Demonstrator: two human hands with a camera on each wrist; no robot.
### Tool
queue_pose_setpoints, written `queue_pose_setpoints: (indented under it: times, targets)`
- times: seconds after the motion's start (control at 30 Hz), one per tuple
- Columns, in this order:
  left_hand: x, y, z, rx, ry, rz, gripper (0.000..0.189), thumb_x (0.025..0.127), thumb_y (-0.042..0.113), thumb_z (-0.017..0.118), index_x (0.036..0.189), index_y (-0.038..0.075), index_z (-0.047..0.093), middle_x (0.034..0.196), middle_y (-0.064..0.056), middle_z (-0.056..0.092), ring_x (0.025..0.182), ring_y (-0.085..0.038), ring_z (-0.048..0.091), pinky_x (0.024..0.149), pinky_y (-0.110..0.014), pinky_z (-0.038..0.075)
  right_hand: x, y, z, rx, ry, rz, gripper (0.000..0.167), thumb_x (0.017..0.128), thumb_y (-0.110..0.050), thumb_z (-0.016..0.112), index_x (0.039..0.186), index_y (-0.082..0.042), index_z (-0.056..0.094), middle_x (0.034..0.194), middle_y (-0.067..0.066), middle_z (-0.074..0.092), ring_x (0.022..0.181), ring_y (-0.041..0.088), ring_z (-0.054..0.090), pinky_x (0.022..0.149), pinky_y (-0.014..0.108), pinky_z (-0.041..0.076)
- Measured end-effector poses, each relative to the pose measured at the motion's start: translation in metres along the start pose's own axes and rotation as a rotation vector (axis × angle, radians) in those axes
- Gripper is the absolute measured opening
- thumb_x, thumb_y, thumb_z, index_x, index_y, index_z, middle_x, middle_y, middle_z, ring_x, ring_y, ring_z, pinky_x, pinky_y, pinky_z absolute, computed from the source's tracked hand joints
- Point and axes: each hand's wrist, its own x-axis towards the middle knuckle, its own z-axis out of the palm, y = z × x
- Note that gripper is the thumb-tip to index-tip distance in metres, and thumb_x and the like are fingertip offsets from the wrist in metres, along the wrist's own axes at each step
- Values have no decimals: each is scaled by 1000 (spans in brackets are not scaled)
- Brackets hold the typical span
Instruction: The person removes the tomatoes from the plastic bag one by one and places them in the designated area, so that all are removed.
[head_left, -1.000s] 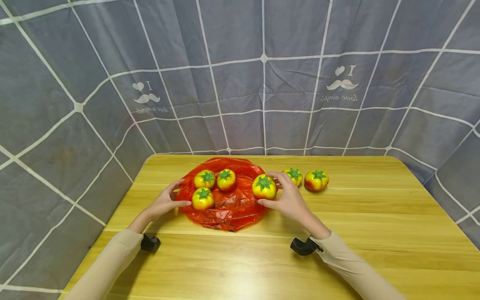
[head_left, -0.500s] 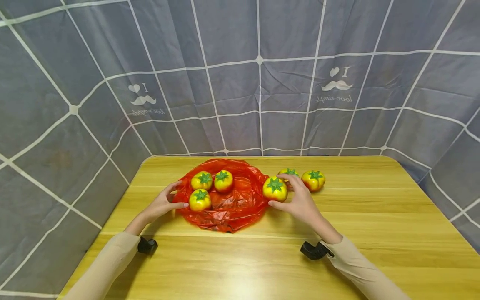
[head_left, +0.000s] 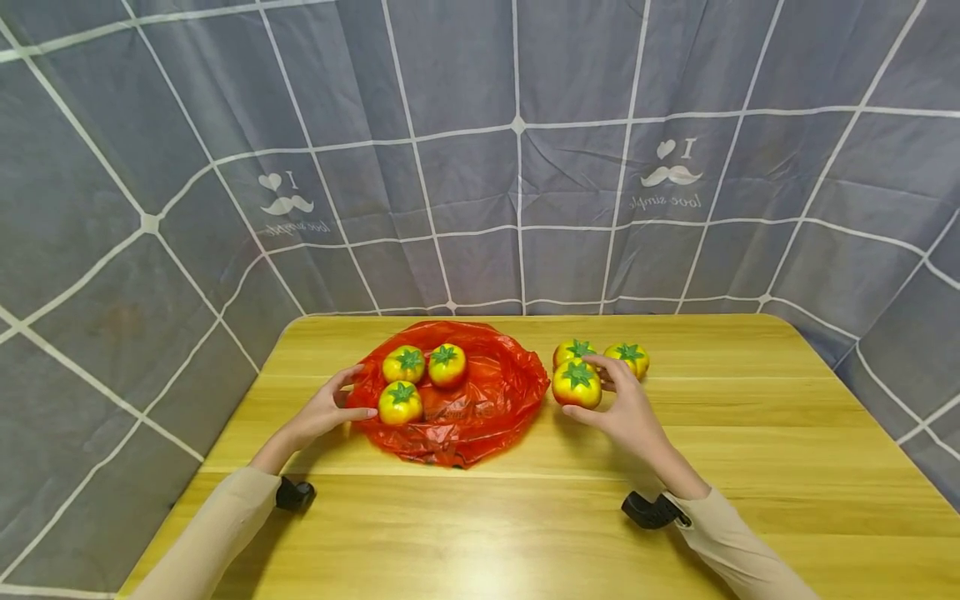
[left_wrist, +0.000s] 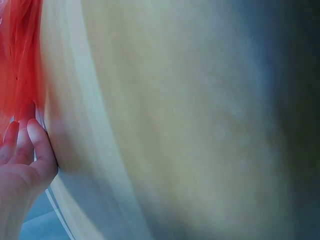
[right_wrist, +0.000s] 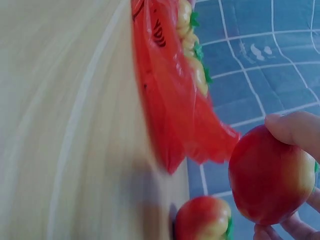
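In the head view, my right hand point(head_left: 626, 412) grips a yellow-and-red tomato point(head_left: 577, 385) with a green star-shaped leaf top, just right of the bag. The right wrist view shows the thumb and fingers round this tomato point(right_wrist: 270, 175), raised off the table. My left hand point(head_left: 318, 412) is at the left side of a crumpled red plastic bag point(head_left: 487, 417), thumb and fingers spread and touching its edge. Three similar tomatoes point(head_left: 401, 403) sit in the bag's left part. In the left wrist view, some fingertips show against the red plastic point(left_wrist: 25, 55).
Two more tomatoes stand behind the right hand: one point(head_left: 572, 350) partly hidden by the held one, another point(head_left: 628, 357) to its right. A wooden table point(head_left: 480, 533) carries everything. A grey curtain point(head_left: 465, 183) with white lines hangs round its back and left.
My right hand has moved right with the tomato, from over the bag's right edge to beside the bag, in front of the two others. The left hand stays at the bag.
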Motion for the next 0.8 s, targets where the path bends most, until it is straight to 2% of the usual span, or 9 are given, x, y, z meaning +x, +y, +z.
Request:
queue_pose_setpoints:
  times: [0.07, 0.13, 0.27, 0.37, 0.8]
  targets:
    - [-1, -1, 0, 3, 1, -2, 84, 85, 15, 71, 149, -1, 20, 149, -29, 28, 126, -47, 43, 97, -38, 46, -2, 5, -3, -11, 6, 2, 75, 68, -19, 87, 132, -3, 51, 126, 17, 51, 112, 31, 57, 93, 45, 50]
    - [-1, -1, 1, -5, -1, 1, 84, 84, 15, 71, 149, -1, 21, 148, -29, 29, 126, -47, 43, 97, -36, 47, -4, 9, -7, -32, 13, 5, 75, 68, -20, 87, 132, -3, 51, 127, 16, 51, 111, 30, 57, 93, 40, 50]
    - [0, -2, 1, -36, -9, 20, 83, 84, 12, 71, 148, -2, 21, 147, -30, 29, 125, -47, 44, 89, -21, 47, -8, 17, -15, -66, 32, 10, 74, 69, -20, 87, 132, -3, 51, 128, 17, 50, 107, 31, 58, 88, 26, 49]
    - [0, -2, 1, -46, -8, 27, 83, 84, 12, 71, 148, -3, 21, 147, -31, 30, 125, -48, 44, 86, -15, 46, -10, 21, -21, -69, 49, 16, 73, 70, -20, 86, 131, -2, 51, 124, 19, 51, 106, 33, 57, 87, 19, 46]
    - [0, -4, 1, -31, 7, 8, 84, 84, 15, 72, 149, -1, 21, 148, -29, 30, 126, -46, 44, 89, -22, 45, -23, 43, -49, -89, 104, 60, 72, 73, -18, 84, 132, 2, 48, 128, 23, 47, 109, 35, 52, 83, 3, 36]
